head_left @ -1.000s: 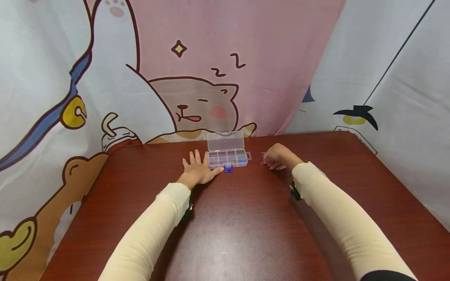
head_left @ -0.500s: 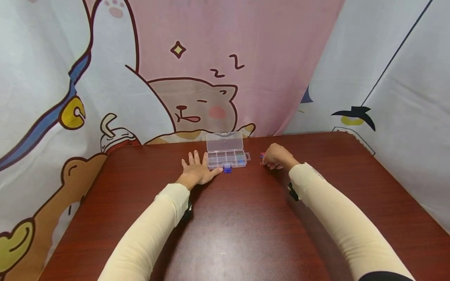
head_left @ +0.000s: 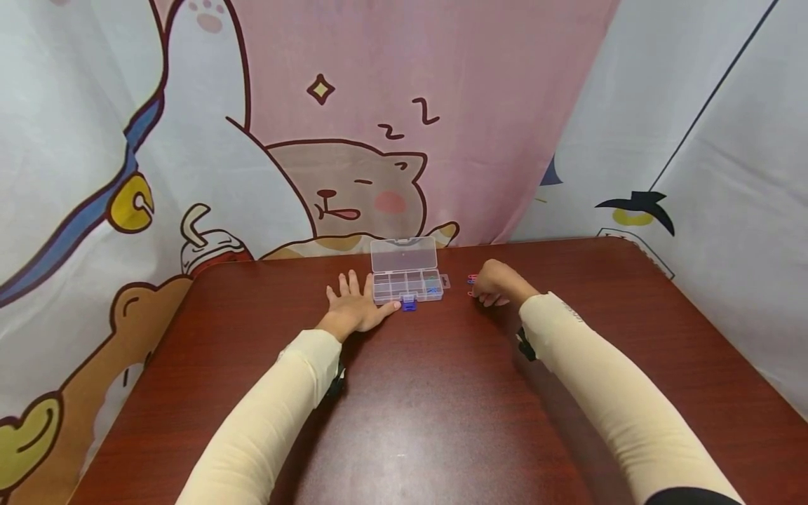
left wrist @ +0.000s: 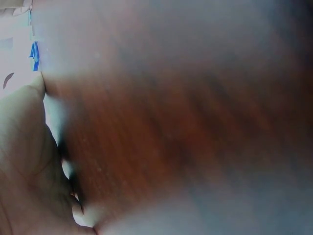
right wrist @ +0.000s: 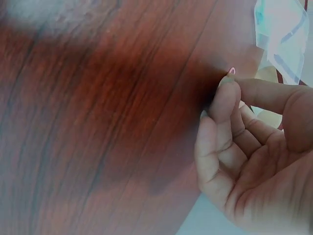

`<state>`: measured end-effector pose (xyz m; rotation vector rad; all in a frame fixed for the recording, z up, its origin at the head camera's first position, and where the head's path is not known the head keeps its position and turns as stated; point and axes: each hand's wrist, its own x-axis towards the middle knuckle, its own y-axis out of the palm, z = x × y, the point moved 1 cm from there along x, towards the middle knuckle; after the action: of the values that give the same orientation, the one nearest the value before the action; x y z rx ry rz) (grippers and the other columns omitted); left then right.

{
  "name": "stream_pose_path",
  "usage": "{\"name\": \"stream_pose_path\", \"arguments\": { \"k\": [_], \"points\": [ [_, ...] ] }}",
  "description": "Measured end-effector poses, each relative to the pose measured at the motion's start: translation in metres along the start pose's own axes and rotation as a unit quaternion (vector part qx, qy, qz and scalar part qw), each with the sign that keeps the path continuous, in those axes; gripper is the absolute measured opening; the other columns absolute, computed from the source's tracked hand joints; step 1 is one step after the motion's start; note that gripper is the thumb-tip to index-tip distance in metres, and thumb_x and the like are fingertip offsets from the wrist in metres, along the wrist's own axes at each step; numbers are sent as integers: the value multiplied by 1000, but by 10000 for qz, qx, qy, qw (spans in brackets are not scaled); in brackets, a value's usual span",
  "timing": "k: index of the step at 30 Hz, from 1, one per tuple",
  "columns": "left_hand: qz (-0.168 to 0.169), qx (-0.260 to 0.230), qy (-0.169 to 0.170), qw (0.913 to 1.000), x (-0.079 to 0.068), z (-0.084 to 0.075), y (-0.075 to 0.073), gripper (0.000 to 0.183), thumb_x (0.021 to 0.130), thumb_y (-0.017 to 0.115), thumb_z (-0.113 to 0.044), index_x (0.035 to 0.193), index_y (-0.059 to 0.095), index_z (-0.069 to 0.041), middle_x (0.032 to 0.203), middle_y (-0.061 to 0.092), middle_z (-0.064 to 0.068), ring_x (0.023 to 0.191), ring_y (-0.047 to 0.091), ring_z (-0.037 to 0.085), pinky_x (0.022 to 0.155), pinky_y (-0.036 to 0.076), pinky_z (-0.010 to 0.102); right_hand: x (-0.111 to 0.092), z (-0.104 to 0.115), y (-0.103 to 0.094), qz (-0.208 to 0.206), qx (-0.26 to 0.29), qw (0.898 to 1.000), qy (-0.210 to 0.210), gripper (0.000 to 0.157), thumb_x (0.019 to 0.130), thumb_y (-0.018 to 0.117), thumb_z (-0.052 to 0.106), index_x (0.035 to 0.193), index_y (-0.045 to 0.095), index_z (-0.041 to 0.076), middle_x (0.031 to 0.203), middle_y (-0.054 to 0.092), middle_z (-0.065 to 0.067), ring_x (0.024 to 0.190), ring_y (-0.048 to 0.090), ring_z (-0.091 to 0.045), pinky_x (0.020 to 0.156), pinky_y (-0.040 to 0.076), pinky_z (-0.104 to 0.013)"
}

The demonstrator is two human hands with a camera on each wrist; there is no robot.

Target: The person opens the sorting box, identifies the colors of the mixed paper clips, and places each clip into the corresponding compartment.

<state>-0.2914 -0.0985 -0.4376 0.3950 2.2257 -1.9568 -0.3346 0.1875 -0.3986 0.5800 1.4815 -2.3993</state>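
Narrow at its tips, the right hand (head_left: 499, 282) has a grip that appears to pinch a tiny pinkish-red looped clip (right wrist: 232, 71), its rounded end showing just beyond thumb and finger, close over the reddish-brown wooden worktop (head_left: 404, 393). Such a clip looks light, thin, fairly stiff and perhaps slippery, best held by its edges with the fingertips. Small red and blue clips (head_left: 472, 278) lie just beside. Between the hands sits a clear plastic compartment box (head_left: 399, 287), lid raised, blue latch (head_left: 409, 305) in front; the left hand (head_left: 355, 310), fingers spread, rests at its side.
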Motion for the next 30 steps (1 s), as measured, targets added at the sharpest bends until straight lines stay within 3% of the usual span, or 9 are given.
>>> {"name": "stream_pose_path", "arguments": {
  "k": [4,10,15,20,26,30],
  "points": [
    [-5,0,19,10000,1,0,1,102,86,24,-83,158,-4,-16,161,-11,23,148,-9,40,114,-1,64,0,-2,-5,242,739,9970,10,15,88,64,13,82,70,0,66,66,-3,60,64,-14,59,55,-33],
    [-28,12,6,10000,0,1,1,102,85,24,-83,158,-3,-16,161,-10,23,148,-9,40,114,-1,64,-5,13,-18,425,1782,9831,-3,24,91,62,12,107,68,-4,64,62,-1,57,60,-11,63,55,-31],
    [-26,16,5,10000,1,2,1,102,85,24,-83,158,-3,-17,161,-10,23,148,-9,40,114,-1,63,-7,34,-19,456,1832,9819,-125,27,92,61,13,111,66,-6,64,63,0,58,61,-10,69,55,-34],
    [-25,44,3,10000,2,2,1,103,85,23,-84,158,-3,-16,161,-10,23,148,-9,40,114,-1,63,-7,57,-9,507,1956,9791,-220,23,91,62,12,106,68,-4,63,63,2,56,61,-9,71,55,-35],
    [-13,76,-32,10000,2,1,0,102,85,23,-84,158,-3,-17,161,-10,23,148,-8,39,114,0,63,-6,79,8,645,1813,9803,-443,11,87,65,11,90,68,0,63,61,0,55,60,-11,61,53,-30],
    [5,82,-40,10000,2,1,-1,102,85,23,-84,158,-3,-17,161,-10,22,148,-8,39,114,1,63,-5,87,15,699,1690,9818,-506,16,86,64,9,95,70,-3,67,64,-3,55,61,-11,56,52,-28]
  ]
}}
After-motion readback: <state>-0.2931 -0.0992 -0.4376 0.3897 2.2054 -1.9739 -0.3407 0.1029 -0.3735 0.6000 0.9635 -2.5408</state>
